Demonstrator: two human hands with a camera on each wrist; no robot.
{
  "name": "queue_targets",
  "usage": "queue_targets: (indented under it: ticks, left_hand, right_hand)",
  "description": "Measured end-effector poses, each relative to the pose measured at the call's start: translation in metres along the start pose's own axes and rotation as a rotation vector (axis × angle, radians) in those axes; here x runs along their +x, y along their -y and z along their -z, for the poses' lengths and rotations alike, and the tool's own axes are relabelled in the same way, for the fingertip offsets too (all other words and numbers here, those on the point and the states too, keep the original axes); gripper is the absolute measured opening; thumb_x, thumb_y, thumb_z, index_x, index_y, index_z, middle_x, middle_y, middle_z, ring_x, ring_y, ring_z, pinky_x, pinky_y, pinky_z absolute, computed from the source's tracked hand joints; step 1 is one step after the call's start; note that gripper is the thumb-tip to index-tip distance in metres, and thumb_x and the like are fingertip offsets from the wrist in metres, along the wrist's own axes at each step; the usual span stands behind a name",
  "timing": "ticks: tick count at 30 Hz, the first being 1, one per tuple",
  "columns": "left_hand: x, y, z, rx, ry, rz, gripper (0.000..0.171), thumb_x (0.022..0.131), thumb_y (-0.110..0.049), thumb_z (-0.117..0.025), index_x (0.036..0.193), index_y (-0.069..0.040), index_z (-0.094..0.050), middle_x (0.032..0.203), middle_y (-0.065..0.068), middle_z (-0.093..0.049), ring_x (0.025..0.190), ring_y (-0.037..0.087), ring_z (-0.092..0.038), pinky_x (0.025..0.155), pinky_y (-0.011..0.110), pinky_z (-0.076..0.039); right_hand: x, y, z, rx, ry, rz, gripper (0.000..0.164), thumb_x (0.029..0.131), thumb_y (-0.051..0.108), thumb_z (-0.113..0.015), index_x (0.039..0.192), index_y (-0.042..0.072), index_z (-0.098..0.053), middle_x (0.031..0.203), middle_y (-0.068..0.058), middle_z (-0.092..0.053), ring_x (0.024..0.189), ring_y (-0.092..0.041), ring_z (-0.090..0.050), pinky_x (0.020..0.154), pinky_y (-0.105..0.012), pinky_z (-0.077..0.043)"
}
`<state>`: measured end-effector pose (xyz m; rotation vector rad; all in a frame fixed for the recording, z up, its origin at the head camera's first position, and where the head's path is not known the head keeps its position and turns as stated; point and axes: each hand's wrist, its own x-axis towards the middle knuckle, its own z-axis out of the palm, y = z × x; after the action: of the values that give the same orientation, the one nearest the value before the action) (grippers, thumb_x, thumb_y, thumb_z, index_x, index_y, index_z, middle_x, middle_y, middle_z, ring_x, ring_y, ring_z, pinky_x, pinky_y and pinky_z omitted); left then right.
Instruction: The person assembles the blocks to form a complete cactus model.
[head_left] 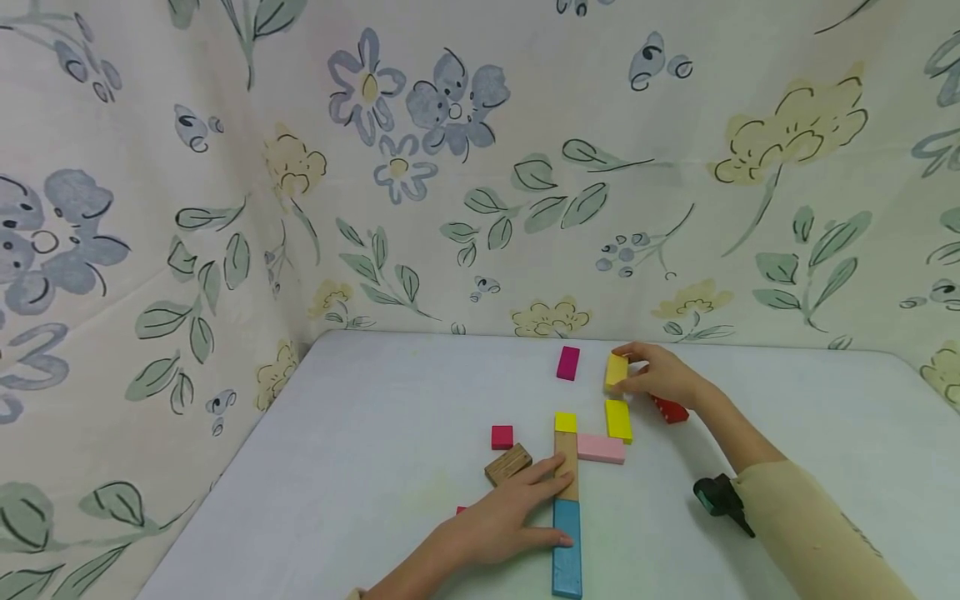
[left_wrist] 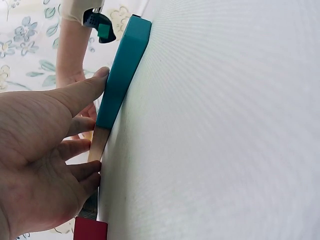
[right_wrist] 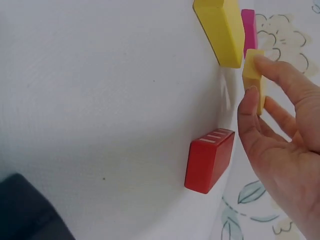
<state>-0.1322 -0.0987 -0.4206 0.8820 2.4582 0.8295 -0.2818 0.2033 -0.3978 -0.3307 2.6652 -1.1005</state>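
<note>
Pinching a yellow block (head_left: pixel 617 369) at the far right of the counter (head_left: pixel 360 433), right hand (head_left: pixel 663 377) fingers clenched round its sides, long axis running near to far. Resting flat and released on the tan plank (head_left: pixel 566 468), left hand (head_left: pixel 498 521), thumb touching the blue plank (head_left: pixel 567 548).

The backdrop cloth (head_left: pixel 480 167) is cream with blue-grey flowers, yellow blooms and green leaves. The long block (head_left: pixel 567 546) is teal (its neighbour (head_left: pixel 567 467) bare wood); the tabletop (head_left: pixel 375 433) is white.
</note>
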Motion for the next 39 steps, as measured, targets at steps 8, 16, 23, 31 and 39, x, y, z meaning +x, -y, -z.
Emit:
queue_targets:
  ticks: [8,16,23,31,39]
  left_hand:
    - [0.0,0.001,-0.001,0.003,-0.016,-0.022,0.074,0.1,-0.047,-0.071,0.163,-0.019,-0.042,0.175,-0.005,-0.025,0.159,0.017,-0.028,0.121,0.035,-0.04]
    - [0.002,0.011,-0.004,0.01,-0.013,-0.065,0.074,0.103,-0.053,-0.064,0.165,-0.021,-0.04,0.175,-0.006,-0.023,0.159,0.017,-0.028,0.121,0.037,-0.041]
    - [-0.001,-0.001,0.0,0.024,-0.008,-0.017,0.075,0.1,-0.046,-0.071,0.164,-0.018,-0.041,0.175,-0.004,-0.025,0.159,0.017,-0.028,0.122,0.036,-0.039]
    - [-0.001,-0.001,0.0,0.025,-0.011,-0.025,0.075,0.101,-0.047,-0.07,0.164,-0.018,-0.041,0.175,-0.004,-0.025,0.159,0.018,-0.027,0.122,0.036,-0.039]
    - [0.0,0.005,0.0,0.029,-0.004,-0.052,0.074,0.103,-0.05,-0.065,0.165,-0.019,-0.039,0.176,-0.004,-0.023,0.16,0.018,-0.027,0.122,0.038,-0.039]
  right_hand:
    - [0.002,-0.005,-0.003,-0.042,-0.032,-0.034,0.069,0.093,0.025,-0.08,0.149,-0.004,-0.051,0.147,-0.034,-0.052,0.12,-0.048,-0.059,0.099,-0.056,-0.057]
    - [0.004,-0.01,-0.007,-0.044,-0.126,-0.036,0.061,0.095,0.025,-0.079,0.144,-0.005,-0.057,0.139,-0.032,-0.059,0.11,-0.042,-0.064,0.09,-0.044,-0.061]
    - [0.005,-0.01,-0.008,-0.048,-0.121,-0.055,0.057,0.096,0.024,-0.079,0.141,-0.005,-0.06,0.138,-0.031,-0.059,0.106,-0.039,-0.064,0.084,-0.037,-0.061]
    - [0.005,-0.011,-0.01,-0.064,-0.114,-0.059,0.056,0.095,0.026,-0.08,0.139,-0.004,-0.062,0.137,-0.03,-0.059,0.104,-0.039,-0.063,0.08,-0.036,-0.059]
    - [0.004,-0.013,-0.011,-0.053,-0.105,-0.063,0.058,0.094,0.029,-0.081,0.14,-0.001,-0.063,0.138,-0.029,-0.06,0.106,-0.039,-0.063,0.081,-0.035,-0.059]
